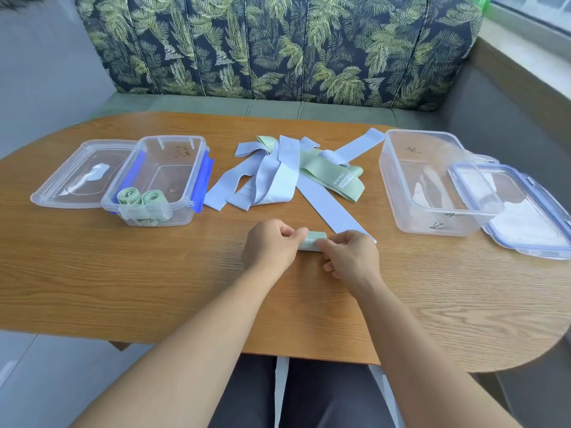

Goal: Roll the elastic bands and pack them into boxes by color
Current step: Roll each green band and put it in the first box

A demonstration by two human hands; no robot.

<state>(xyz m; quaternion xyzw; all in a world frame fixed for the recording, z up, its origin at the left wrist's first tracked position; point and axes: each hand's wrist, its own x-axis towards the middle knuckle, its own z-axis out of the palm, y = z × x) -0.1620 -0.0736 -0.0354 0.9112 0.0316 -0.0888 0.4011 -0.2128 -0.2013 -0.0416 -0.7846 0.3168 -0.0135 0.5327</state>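
Observation:
A rolled green band (312, 240) lies on the wooden table (123, 273) between my hands. My left hand (272, 245) pinches its left end, and my right hand (352, 254) pinches its right end. Beyond them is a loose pile of blue bands (262, 177) mixed with green bands (327, 171); one long blue band (327, 208) runs down toward my right hand. The left clear box (182, 180) holds two rolled green bands (143, 199) in its near corner. The right clear box (401, 180) holds no bands.
A clear lid (77, 174) lies left of the left box. A blue-edged lid (525, 211) leans at the right box. A leaf-patterned bench back (278, 47) rises behind the table. The table's near edge (309, 356) is above my lap.

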